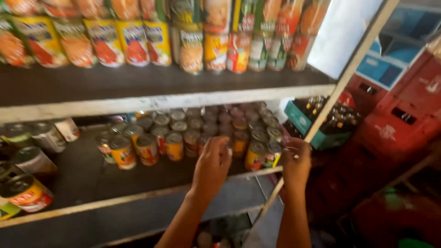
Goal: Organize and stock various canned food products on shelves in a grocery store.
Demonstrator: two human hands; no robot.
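1. Left hand (pixel 212 166) is raised over the front edge of the lower shelf (pixel 87 179), back of the hand to the camera, fingers curled forward into the cluster of cans (pixel 202 131). The fingertips are hidden behind the hand; I cannot tell whether it grips a can or only touches the tops.
2. Right hand (pixel 296 163) is at the right end of the same shelf, just beside the yellow-labelled can (pixel 254 155) and its neighbour with a green and yellow label (pixel 273 153). Fingers are bent inward near the slanting white frame post (pixel 342 82); whether they pinch something small or are simply curled is too blurred to say.
3. Key relation: the cans lie straight ahead of and slightly above both hands, standing upright, long axes vertical, lids facing up. The left hand is nearer the middle of the cluster, the right hand nearer the two end cans.
4. Materials: cans are short metal cylinders with dull grey lids and glossy paper labels in orange, red and yellow. They are packed rim to rim in rows running back into the shelf.
5. The shelf surface is dark and matt, with a pale worn front edge.
6. The upper shelf (pixel 174 98) carries taller tins (pixel 138 41) with bright pictured labels, touching side by side.
7. At far left, larger cans (pixel 27 193) lie tipped on their sides.
8. To the right, well apart from the hands, are red crates (pixel 404 115) and a teal crate (pixel 303 124) of capped bottles.
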